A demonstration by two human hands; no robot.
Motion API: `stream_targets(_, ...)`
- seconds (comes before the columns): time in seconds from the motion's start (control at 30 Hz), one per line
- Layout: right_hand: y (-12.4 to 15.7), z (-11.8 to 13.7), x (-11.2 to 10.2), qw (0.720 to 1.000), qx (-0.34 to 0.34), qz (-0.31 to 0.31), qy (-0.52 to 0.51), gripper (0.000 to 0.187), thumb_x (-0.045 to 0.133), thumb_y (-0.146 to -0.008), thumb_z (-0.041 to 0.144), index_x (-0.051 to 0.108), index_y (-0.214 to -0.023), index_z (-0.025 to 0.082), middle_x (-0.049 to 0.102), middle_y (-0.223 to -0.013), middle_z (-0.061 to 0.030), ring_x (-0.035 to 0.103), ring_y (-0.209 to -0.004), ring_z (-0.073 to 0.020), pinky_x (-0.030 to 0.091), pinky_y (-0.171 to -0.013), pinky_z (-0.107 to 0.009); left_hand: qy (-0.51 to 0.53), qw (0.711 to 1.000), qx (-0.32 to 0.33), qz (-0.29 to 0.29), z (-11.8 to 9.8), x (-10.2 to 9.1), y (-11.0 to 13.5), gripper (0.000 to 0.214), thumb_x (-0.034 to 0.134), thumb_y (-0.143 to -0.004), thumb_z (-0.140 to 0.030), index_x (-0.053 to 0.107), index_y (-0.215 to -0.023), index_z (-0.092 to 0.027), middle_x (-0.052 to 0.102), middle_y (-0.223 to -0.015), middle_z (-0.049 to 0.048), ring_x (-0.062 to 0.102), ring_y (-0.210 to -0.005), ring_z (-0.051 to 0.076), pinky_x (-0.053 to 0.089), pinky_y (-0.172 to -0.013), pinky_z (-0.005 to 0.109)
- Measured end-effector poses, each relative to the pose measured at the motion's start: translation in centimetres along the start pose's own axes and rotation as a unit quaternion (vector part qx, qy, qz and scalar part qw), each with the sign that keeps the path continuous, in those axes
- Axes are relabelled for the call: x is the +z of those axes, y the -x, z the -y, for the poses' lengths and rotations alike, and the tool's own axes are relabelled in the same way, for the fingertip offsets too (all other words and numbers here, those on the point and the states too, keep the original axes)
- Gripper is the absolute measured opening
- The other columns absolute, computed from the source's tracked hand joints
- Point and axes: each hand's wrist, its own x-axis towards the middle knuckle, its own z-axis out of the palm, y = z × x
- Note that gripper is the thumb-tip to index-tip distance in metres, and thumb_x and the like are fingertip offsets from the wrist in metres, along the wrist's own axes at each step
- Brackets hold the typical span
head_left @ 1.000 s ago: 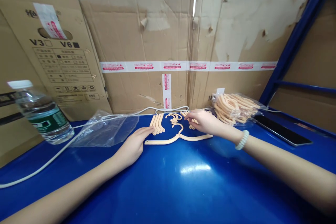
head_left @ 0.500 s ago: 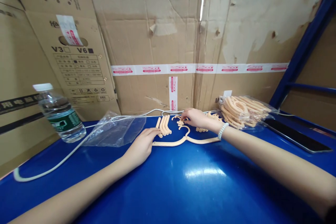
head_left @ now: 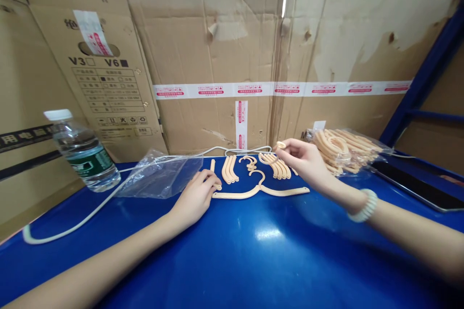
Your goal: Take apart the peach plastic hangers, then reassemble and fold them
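Note:
A beige hanger hook (head_left: 281, 145) is pinched between the thumb and fingers of my right hand (head_left: 304, 160), raised above the table. My left hand (head_left: 197, 190) has its fingers curled over a beige hanger arm (head_left: 212, 165), which lies on the table and is partly hidden under them. In front of my hands, a hanger (head_left: 260, 188) lies with its hook up and two arms spread. Behind it are a group of curved hanger arms (head_left: 229, 170), a few small hooks (head_left: 250, 163), and another group of arms (head_left: 282, 170) partly behind my right hand.
A water bottle (head_left: 83, 154) stands at the left, beside a crumpled clear bag (head_left: 155, 178) and a white cable (head_left: 90, 212). At the right lie a clear bag of hanger parts (head_left: 348, 149) and a black phone (head_left: 416, 186). Cardboard (head_left: 213, 53) walls the back of the blue table (head_left: 232, 256).
My right hand has lifted a hook from the small hooks and moved right. My left hand stays on the hanger arm. The view has shifted slightly.

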Motion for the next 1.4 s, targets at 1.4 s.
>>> stream_targets(1.4,8.1,3.6,2.1,0.843,0.251,0.140,-0.455,0.045,0.085,-0.069,0.026,0.045,-0.088,0.024,0.071,-0.073,0.0031,0.062,-0.061,-0.0104,0.050,-0.053,-0.020,0.612,0.751,-0.236,0.077,-9.4,-0.7,1.0,0.024,0.075,-0.075,-0.015,0.052,-0.068,-0.017,0.065,-0.081,-0.0020,0.064,-0.081,0.012,0.049,-0.076,0.024)
